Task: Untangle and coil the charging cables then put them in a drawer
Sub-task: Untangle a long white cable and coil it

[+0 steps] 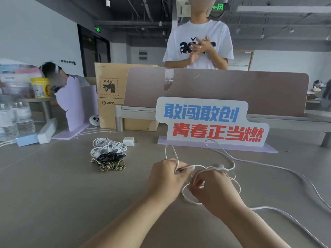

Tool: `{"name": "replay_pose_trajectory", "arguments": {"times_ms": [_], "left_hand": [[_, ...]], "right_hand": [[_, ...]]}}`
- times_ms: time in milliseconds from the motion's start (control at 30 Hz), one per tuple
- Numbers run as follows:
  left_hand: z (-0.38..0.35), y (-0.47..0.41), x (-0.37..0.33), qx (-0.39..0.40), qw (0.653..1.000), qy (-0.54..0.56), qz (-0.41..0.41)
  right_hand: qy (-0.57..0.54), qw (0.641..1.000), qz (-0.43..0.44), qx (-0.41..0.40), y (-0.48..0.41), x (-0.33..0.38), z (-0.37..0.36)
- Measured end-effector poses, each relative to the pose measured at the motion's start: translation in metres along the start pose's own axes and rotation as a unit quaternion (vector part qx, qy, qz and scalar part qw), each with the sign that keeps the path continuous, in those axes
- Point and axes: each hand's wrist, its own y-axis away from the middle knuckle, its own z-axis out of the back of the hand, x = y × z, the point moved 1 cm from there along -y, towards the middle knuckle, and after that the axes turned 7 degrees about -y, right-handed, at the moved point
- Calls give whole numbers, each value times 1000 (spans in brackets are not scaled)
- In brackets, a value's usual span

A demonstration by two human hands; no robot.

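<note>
Our left hand (165, 178) pinches the white cable (259, 163) taut while our right hand (213, 188), fingers closed, wears its loops, so the coil keeps shape. The slack trails toward four o'clock. At ten o'clock wait the bundled cables (108, 154) and charger (128, 141); the sign (211, 120) stands beyond. No drawer shows.

A single wide-angle head view looks forward and down across the desk (53, 194), close above the wearer's forearms, facing a standing person (198, 43) beyond the divider panel (232, 90)
</note>
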Motion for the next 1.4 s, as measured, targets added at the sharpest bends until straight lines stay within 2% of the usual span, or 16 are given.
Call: {"name": "replay_pose_trajectory", "arguments": {"times_ms": [67, 200, 367, 467, 533, 633, 733, 800, 867, 933, 967, 1033, 1100, 1200, 1300, 1400], "left_hand": [[1, 1, 0, 35, 999, 1, 5], [-1, 6, -2, 102, 989, 106, 30], [0, 5, -7, 71, 988, 128, 40], [5, 2, -5, 18, 995, 81, 51], [9, -3, -4, -36, 987, 120, 100], [26, -18, 0, -136, 918, 317, 194], [49, -28, 12, -238, 835, 437, 232], [55, -32, 22, -283, 811, 454, 238], [57, -35, 29, -309, 806, 446, 237], [56, -36, 30, -288, 825, 426, 233], [54, -34, 29, -253, 855, 393, 224], [45, -28, 24, -136, 946, 241, 169], [30, -17, 13, 10, 991, 112, 74], [4, -2, 0, 133, 991, 5, -4], [-8, 4, -1, 124, 988, -76, -49], [-9, 4, 1, 105, 994, -12, -6]], "right_hand": [[-23, 1000, -12, 0, 0, -2, -2], [-30, 999, 39, 3, 0, 5, 7], [-25, 992, 114, 36, 1, 14, 13], [-3, 995, 61, 79, 2, 10, 6], [18, 995, -7, 100, 1, 6, 5], [-6, 986, -121, 118, 2, -12, 6], [7, 981, -179, 75, 0, -30, 15], [33, 978, -200, 43, 0, -36, 21], [47, 976, -214, 21, -1, -40, 25], [60, 976, -211, 9, -2, -39, 27], [55, 977, -205, 6, -2, -37, 27], [18, 982, -190, 2, -2, -31, 27], [1, 988, -157, -5, -1, -22, 27], [-2, 997, -83, -7, -1, -12, 25], [-44, 998, -53, -11, -1, -8, 21], [-35, 999, -22, -11, -2, -8, 20]]}}
